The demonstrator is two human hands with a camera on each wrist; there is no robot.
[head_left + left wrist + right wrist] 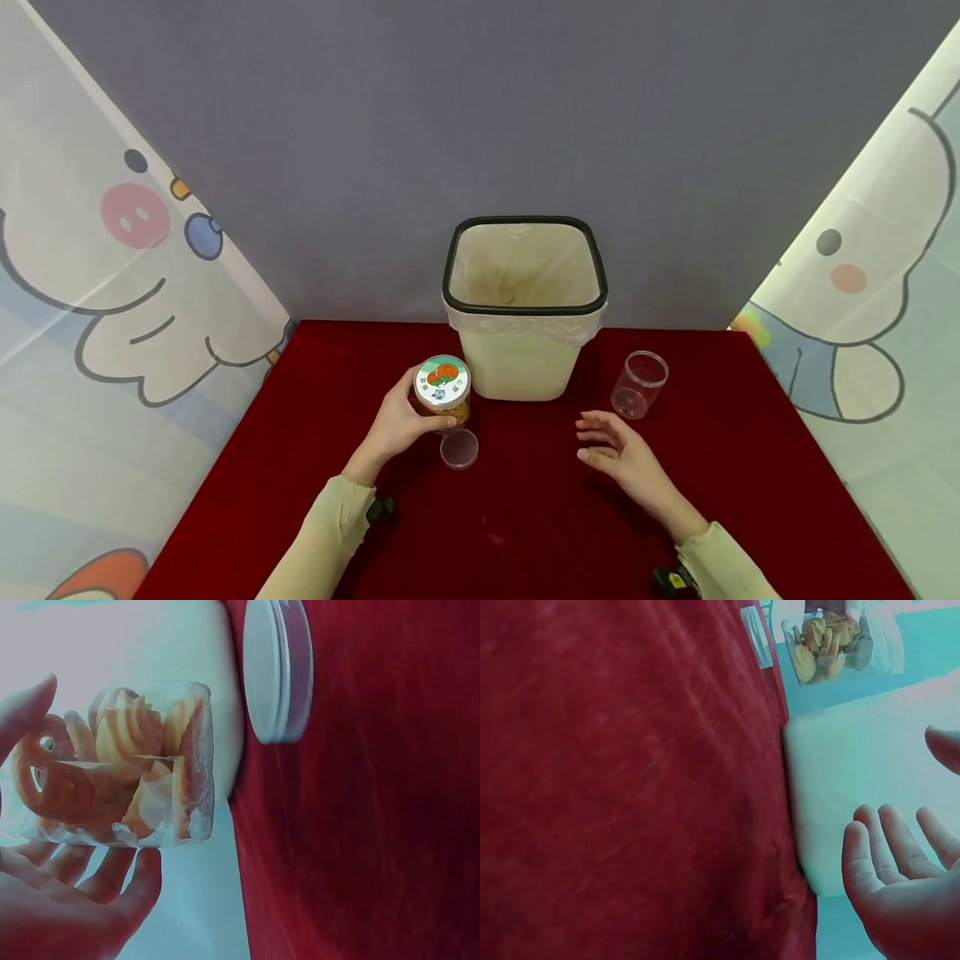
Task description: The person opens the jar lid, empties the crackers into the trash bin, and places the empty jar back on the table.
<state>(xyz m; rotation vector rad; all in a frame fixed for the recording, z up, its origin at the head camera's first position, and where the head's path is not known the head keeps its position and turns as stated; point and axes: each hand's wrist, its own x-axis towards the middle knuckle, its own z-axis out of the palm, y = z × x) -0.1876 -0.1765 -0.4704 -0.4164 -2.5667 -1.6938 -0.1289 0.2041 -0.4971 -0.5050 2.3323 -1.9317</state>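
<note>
My left hand [401, 425] grips a clear jar [442, 390] of orange-yellow ring snacks, holding it just above the red table [525, 517] in front of the bin. The jar's top carries a round label with orange fruit on it. In the left wrist view my fingers [139, 881] curl round the jar [127, 765]. A clear round lid [459, 449] lies flat on the table just below the jar, and it also shows as lid [274, 667]. My right hand [611, 446] hovers over the table, palm turned inward and fingers relaxed, holding nothing.
A cream bin [517, 367] with a black rim and plastic liner stands at the table's back middle. An empty clear container [638, 384] stands to its right, just beyond my right hand. Cartoon-printed curtains flank the table.
</note>
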